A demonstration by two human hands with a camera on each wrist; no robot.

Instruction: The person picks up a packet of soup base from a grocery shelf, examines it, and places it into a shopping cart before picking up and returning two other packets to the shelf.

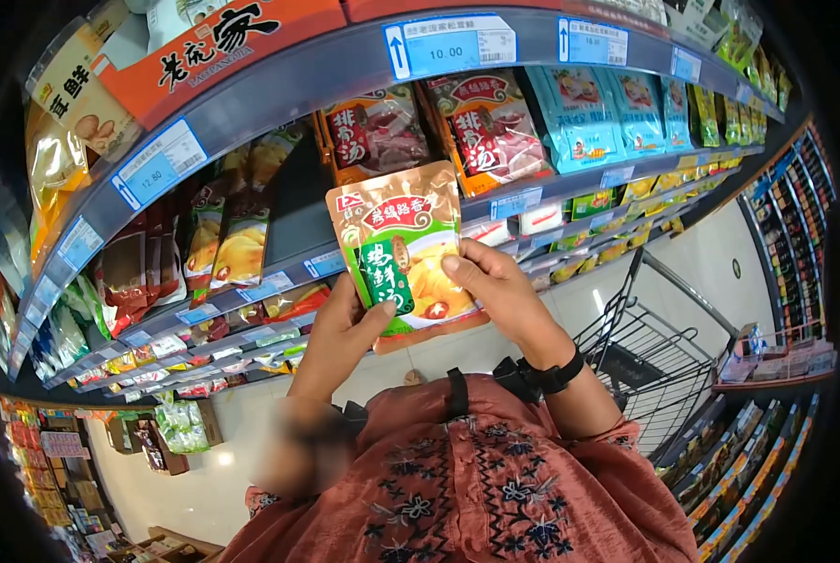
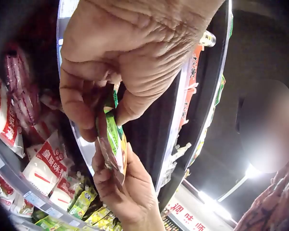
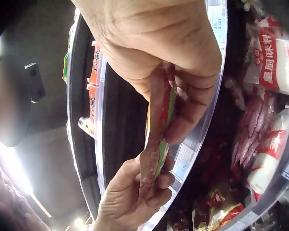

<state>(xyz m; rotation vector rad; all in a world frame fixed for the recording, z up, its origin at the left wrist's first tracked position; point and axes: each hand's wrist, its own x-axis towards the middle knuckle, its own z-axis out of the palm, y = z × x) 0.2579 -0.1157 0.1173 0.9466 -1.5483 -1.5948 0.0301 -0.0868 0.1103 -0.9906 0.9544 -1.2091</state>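
Observation:
A brown and green soup seasoning packet (image 1: 403, 246) is held upright in front of the chest, its printed face with a picture of yellow soup turned to the head camera. My left hand (image 1: 337, 340) pinches its lower left edge, thumb on the front and fingers behind. On the other side my right hand (image 1: 506, 298) grips the right edge, its thumb lying over the picture. Both wrist views show the packet (image 2: 113, 144) edge-on between the two hands. Fingers behind the packet are hidden in the head view.
Right behind the packet runs a curved store shelf (image 1: 279, 225) with price tags. Brown rib soup packets (image 1: 486, 131) and light blue packets (image 1: 580, 117) stand on it. A wire shopping cart (image 1: 650, 347) is at the right. Tan packets (image 1: 80, 103) hang over at upper left.

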